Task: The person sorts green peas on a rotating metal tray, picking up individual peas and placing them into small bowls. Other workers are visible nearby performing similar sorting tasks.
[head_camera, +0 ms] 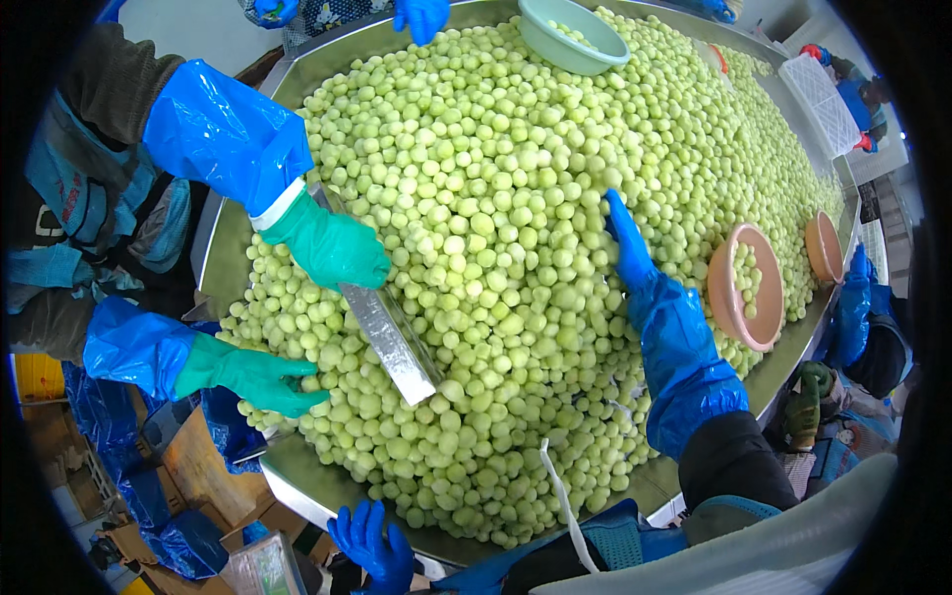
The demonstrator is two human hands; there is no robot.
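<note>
A deep heap of small, round, pale-green fruits (476, 297) fills a large metal table-tray (316, 472) before me. My right hand (628, 242), in a blue glove and a blue plastic sleeve, reaches over the heap with its fingers at the fruits; whether it grips any is hidden. Lower down, my left hand (375, 547) hovers by the near rim, blue-gloved, with fingers spread and nothing visible in it. A white strap (561, 502) dangles in front of me.
At left, a co-worker's green-gloved hand (342, 249) rests on a metal channel (394, 353); the other green glove (260, 379) touches fruits. A green basin (573, 41) and pink bowls (746, 286) sit on the heap. Another person holds a white crate (822, 108). Cardboard boxes (212, 465) stand lower left.
</note>
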